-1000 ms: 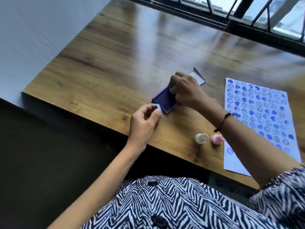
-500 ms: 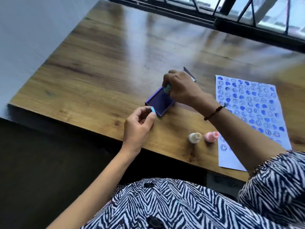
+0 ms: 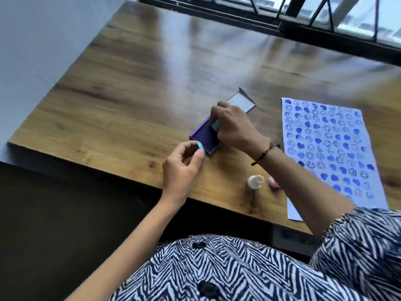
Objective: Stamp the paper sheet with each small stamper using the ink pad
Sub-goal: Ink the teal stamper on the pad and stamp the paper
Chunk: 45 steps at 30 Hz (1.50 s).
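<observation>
A wooden table [image 3: 134, 83] is filling most of the view, its glossy top catching pale streaks of light. Beyond the table's far edge a dark window frame [image 3: 282, 29] with slanted bars is letting daylight in, and a plain pale wall [image 3: 43, 40] is running along the table's left side. Below the table's near edge, a dark floor [image 3: 54, 224] is showing.

Window glare on tabletop [image 3: 191, 61] (soft blur)
</observation>
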Available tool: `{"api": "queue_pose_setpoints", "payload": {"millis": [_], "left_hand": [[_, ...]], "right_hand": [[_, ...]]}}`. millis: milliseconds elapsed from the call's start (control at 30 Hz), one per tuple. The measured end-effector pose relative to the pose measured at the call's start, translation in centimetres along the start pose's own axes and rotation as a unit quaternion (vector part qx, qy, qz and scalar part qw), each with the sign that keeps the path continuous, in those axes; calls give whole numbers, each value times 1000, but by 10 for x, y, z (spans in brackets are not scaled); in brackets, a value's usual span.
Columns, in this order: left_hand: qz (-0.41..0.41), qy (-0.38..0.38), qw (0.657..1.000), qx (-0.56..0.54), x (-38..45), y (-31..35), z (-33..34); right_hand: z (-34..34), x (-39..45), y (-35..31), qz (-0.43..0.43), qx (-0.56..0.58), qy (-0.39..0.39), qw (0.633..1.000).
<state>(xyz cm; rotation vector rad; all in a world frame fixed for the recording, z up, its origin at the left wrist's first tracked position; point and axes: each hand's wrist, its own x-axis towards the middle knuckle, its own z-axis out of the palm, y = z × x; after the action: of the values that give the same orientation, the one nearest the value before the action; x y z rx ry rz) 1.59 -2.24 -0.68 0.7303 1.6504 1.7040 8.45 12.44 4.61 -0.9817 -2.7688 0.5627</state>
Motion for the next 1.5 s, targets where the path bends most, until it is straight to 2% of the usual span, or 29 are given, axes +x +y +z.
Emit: {"api": "queue_pose_setpoints", "payload": {"millis": [367, 467, 533, 600, 700, 833, 967, 1033, 1133, 1300, 1400, 1500], "left_hand": [[15, -7, 1000, 21, -1, 0, 0], [18, -9, 999, 31, 1, -2, -1], [19, -9, 999, 30, 0, -1, 1], [24, -23, 999, 27, 0, 2, 7], [27, -82, 996, 30, -7, 11, 27], [41, -183, 981, 56, -21, 30, 64], [82, -331, 936, 83, -47, 48, 109], [132, -419, 891, 113, -69, 50, 131], [228, -499, 813, 196, -96, 40, 161], [287, -518, 743, 311, -97, 17, 185], [309, -513, 731, 326, -94, 10, 186], [318, -504, 731, 332, -93, 9, 187]], "right_hand": [[5, -8, -10, -9, -39, 8, 999], [8, -8, -14, -10, -53, -18, 998], [2, -8, -10, 5, -14, -18, 1000], [-7, -13, -5, 45, 77, 37, 995], [-22, -43, 10, 148, 191, 137, 961], [-49, -107, 48, 260, 322, 226, 882], [-60, -183, 91, 345, 341, 292, 824], [-58, -219, 110, 397, 318, 309, 804], [-54, -256, 126, 454, 231, 316, 800], [-48, -269, 122, 448, 100, 274, 845], [-47, -267, 119, 435, 47, 241, 866], [-47, -264, 118, 441, 15, 209, 873]]}}
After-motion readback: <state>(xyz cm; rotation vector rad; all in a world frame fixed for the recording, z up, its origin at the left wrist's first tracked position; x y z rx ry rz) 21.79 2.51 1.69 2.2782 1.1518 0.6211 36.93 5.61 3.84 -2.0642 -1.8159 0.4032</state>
